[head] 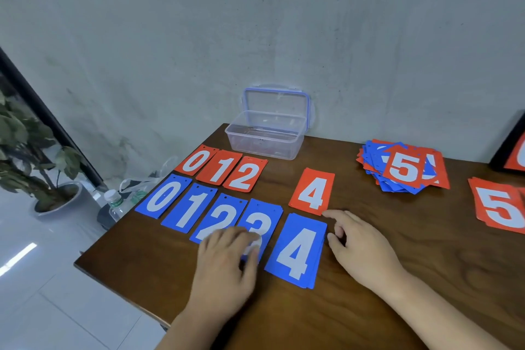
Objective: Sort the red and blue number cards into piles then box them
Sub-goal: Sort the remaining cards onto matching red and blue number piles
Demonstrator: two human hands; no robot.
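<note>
Left hand (227, 253) lies palm down, fingers laid flat over the near ends of blue 2 (220, 217) and blue 3 (262, 220); it presses and grasps nothing. Right hand (358, 250) rests on the table (426, 264), fingers loosely bent and holding nothing, with the thumb at the right edge of blue 4 (297, 250), contact unclear. Blue 4 sits between the two hands and looks like a small stack. The right index tip reaches the near corner of red 4 (312, 192), which lies just beyond blue 4. Left of the left hand the blue row continues with blue 1 (189, 207) and blue 0 (163, 196). Beyond them is the red row: red 0 (196, 160), red 1 (218, 167), red 2 (245, 175), edges touching or overlapping. Far beyond the left hand, at the wall, stands the clear box (264, 148), with its lid (277, 102) upright behind it. Right of and beyond the right hand lies an unsorted pile (403, 167) of red and blue cards with a red 5 on top. A further red 5 (500, 207) lies at the right edge of view.
</note>
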